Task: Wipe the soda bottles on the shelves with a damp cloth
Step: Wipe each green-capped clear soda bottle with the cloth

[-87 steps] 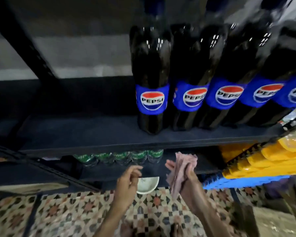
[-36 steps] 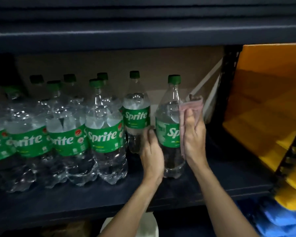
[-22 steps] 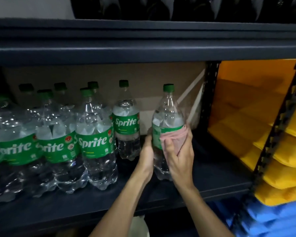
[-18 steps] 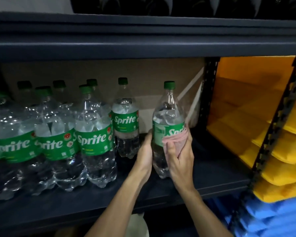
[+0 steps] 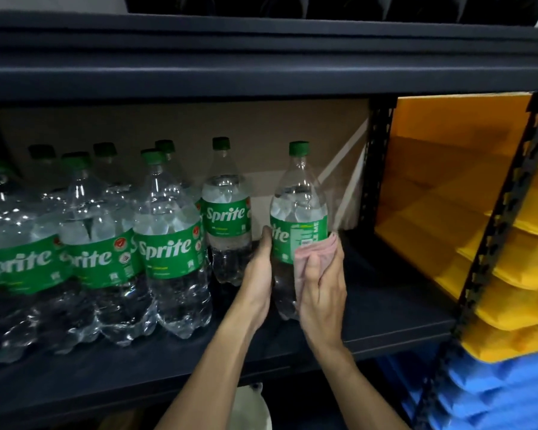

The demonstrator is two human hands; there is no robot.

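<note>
Pink cloth (image 5: 316, 256), pinched in the right hand (image 5: 322, 293), now rubs a new side of the bottle (image 5: 298, 218) near the right edge of the shelf (image 5: 385, 324), since the left hand (image 5: 258, 280) gripping it has turned it.

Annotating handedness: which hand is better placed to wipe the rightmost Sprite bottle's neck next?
Use the right hand: it presses the pink cloth on that bottle; the left hand only grips its side.
</note>
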